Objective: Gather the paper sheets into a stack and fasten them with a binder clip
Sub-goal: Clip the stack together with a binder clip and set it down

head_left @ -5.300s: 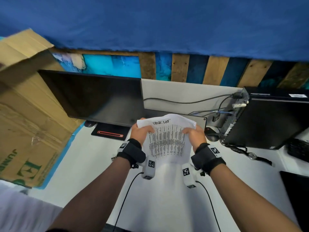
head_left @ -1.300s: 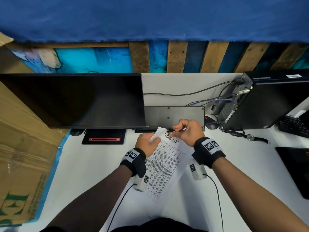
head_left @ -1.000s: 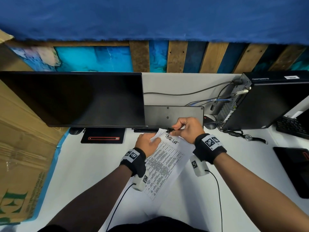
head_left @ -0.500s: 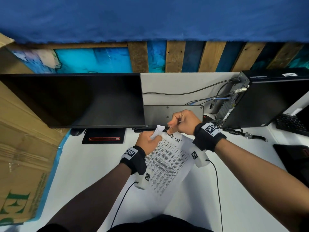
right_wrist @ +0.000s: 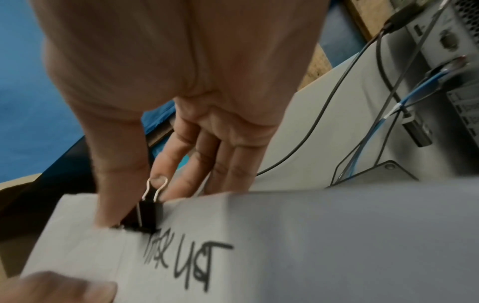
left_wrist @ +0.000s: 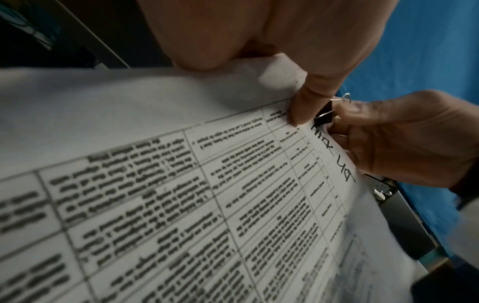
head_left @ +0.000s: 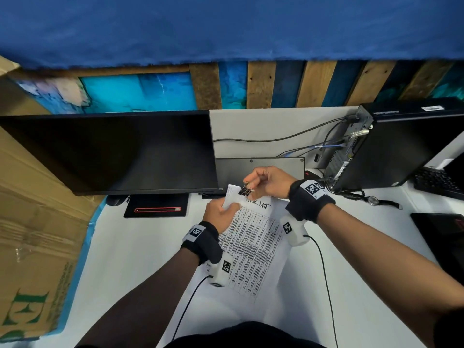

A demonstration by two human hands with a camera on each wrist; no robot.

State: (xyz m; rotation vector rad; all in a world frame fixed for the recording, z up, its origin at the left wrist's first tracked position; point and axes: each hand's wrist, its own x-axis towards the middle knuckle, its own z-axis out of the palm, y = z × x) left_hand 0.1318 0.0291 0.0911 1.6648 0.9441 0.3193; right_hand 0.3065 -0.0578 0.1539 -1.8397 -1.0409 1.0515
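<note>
The right hand (head_left: pixel 270 183) is pinching the clip (head_left: pixel 244 191) by thumb and forefinger – its black body is sitting on the top edge of the sheets (head_left: pixel 253 237), beside the handwritten heading. The left hand (head_left: pixel 219 215) is gripping the sheets' upper left corner, holding them over the desk (head_left: pixel 130 247) before the monitor (head_left: pixel 110 151).

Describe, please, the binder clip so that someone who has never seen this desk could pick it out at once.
Start at the black monitor; just right of its lower corner, two hands hold printed paper sheets. On the sheets' far edge, pinched by the right hand, sits the binder clip: small, black, with silver wire handles.
</note>
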